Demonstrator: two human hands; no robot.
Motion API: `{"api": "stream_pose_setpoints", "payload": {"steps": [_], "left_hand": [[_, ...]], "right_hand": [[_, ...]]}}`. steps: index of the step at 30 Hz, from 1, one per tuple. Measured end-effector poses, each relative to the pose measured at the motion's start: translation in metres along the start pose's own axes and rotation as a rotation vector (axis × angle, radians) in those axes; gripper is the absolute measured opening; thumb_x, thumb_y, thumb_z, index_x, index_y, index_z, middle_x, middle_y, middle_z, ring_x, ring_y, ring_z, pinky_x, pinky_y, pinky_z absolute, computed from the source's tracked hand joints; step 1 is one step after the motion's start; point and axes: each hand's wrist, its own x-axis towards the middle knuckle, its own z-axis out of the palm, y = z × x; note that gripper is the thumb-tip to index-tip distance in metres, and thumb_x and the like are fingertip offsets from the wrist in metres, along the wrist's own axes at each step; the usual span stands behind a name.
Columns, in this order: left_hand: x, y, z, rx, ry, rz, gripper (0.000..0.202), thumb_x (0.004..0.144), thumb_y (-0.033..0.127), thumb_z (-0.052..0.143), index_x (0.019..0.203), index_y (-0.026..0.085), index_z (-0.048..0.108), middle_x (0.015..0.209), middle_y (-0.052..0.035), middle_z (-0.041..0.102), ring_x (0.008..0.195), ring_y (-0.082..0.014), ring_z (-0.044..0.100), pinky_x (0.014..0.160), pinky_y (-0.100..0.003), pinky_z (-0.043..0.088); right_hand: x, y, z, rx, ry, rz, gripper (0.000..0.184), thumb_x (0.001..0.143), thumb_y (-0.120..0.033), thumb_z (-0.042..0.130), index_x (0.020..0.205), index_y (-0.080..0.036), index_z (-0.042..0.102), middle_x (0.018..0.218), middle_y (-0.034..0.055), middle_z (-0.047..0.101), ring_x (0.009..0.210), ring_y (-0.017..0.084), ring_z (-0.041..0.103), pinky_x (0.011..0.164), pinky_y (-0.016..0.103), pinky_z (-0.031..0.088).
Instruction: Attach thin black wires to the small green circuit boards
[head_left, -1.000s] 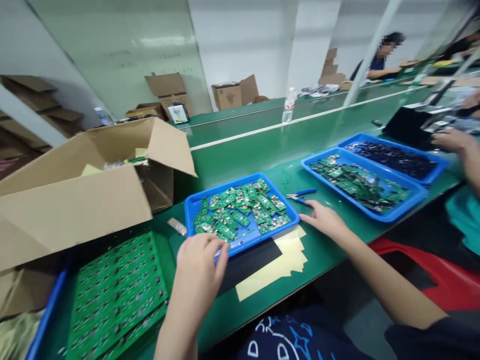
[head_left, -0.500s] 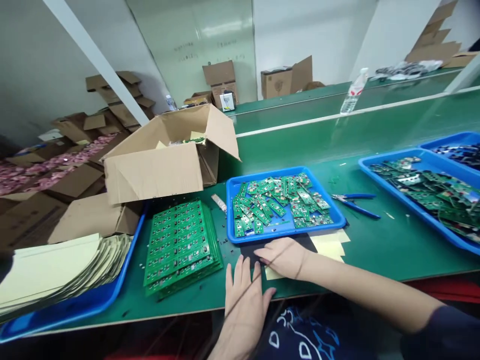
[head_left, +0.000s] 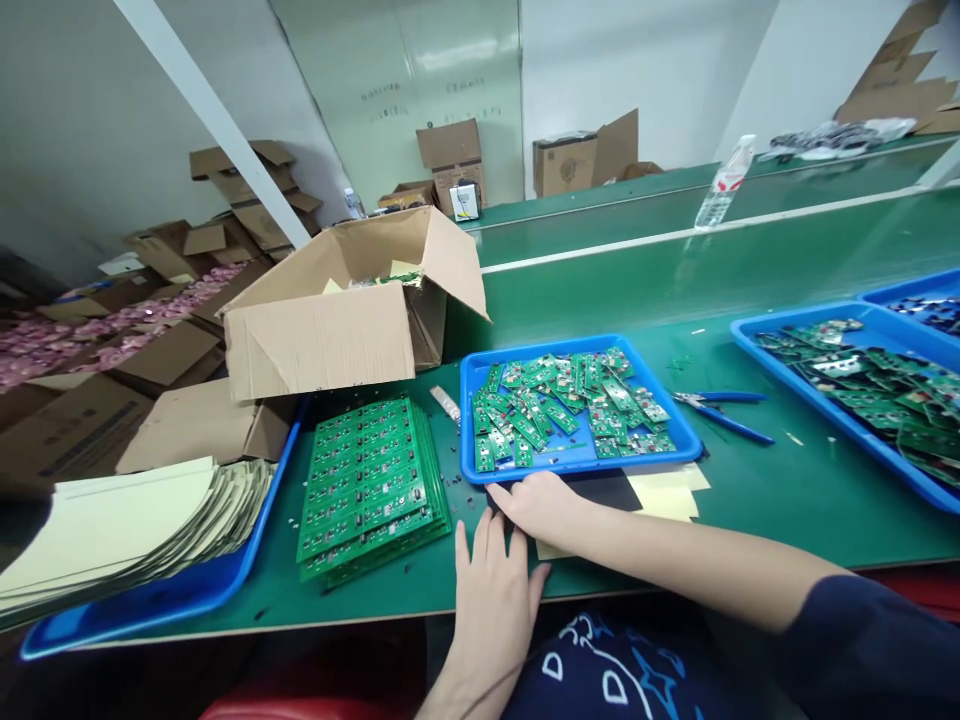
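Left hand (head_left: 493,592) lies spread, empty; right hand (head_left: 541,505) curled, hold hidden; a nudge could jar the tray (head_left: 581,467) beyond its fingers.

Wearing a dark navy short-sleeved fabric top (head_left: 577,685). Sporting an outline print in white and blue (head_left: 615,672) across the front, combining rounded white D-like shapes (head_left: 553,665) with a bright blue star-like figure (head_left: 656,682) beside them. Showing a plain, loose dark navy right sleeve (head_left: 874,645), leaving the right forearm (head_left: 697,558) bare.
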Motion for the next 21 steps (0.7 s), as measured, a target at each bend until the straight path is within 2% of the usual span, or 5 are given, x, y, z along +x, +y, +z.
{"api": "stream_pose_setpoints", "payload": {"steps": [6,12,14,17,21], "left_hand": [[0.004,0.0,0.015,0.016,0.072,-0.095,0.035,0.082,0.025,0.051,0.115,0.015,0.056,0.102,-0.0116,0.062,0.102,-0.0263,0.056,0.096,-0.056,0.037],[0.011,-0.001,0.019,0.036,0.048,-0.083,0.037,0.079,0.035,0.059,0.112,0.019,0.06,0.098,-0.0106,0.06,0.099,-0.0288,0.055,0.097,-0.061,0.033],[0.015,-0.001,0.015,0.036,0.036,-0.078,0.035,0.079,0.034,0.06,0.109,0.018,0.062,0.097,-0.0112,0.06,0.098,-0.0288,0.055,0.097,-0.061,0.033],[0.021,0.0,0.01,0.036,0.018,-0.064,0.031,0.079,0.031,0.061,0.106,0.016,0.063,0.098,-0.0124,0.06,0.1,-0.0287,0.055,0.097,-0.06,0.032],[0.023,0.0,0.013,0.04,0.027,-0.056,0.029,0.078,0.029,0.062,0.103,0.015,0.063,0.097,-0.0123,0.06,0.097,-0.0285,0.055,0.096,-0.061,0.031]], "right_hand": [[-0.021,0.013,0.017,-0.008,0.231,-0.001,0.013,0.083,-0.009,0.049,0.086,-0.011,0.062,0.066,0.0076,0.067,0.058,0.018,0.065,0.048,0.024,0.042],[-0.1,0.057,0.028,0.184,0.593,0.202,0.022,0.089,-0.017,0.041,0.084,-0.017,0.063,0.075,0.0063,0.071,0.063,0.015,0.067,0.059,0.023,0.05],[-0.135,0.069,0.029,0.286,0.638,0.317,0.021,0.089,-0.021,0.043,0.085,-0.018,0.063,0.078,0.0059,0.072,0.065,0.015,0.067,0.061,0.024,0.052],[-0.187,0.075,0.034,0.443,0.706,0.588,0.016,0.085,-0.03,0.05,0.082,-0.021,0.063,0.069,0.0041,0.069,0.054,0.016,0.064,0.049,0.026,0.051],[-0.235,0.07,0.045,0.651,1.102,1.095,0.009,0.079,-0.036,0.06,0.078,-0.027,0.061,0.064,0.0067,0.063,0.05,0.02,0.06,0.048,0.035,0.049]]}}
